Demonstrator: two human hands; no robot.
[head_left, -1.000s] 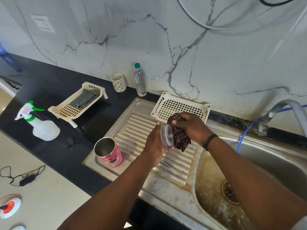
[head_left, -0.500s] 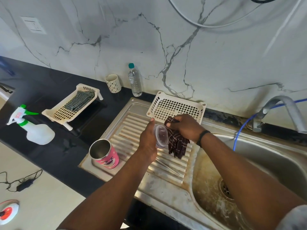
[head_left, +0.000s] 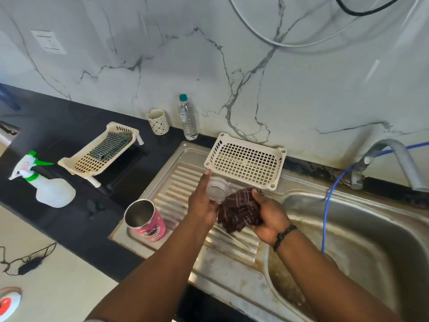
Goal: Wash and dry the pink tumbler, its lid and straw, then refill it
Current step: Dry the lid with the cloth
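Holding the clear lid [head_left: 217, 190] over the ribbed drainboard [head_left: 171, 182], the left hand [head_left: 202, 203] grips it beside the dark cloth [head_left: 239, 212] bunched in the right hand [head_left: 270, 218]. Left of both, the tumbler [head_left: 145, 219] stands upright; the straw [head_left: 232, 238] lies under the forearm. A white basket [head_left: 246, 161] leans behind, near the sink [head_left: 371, 228].
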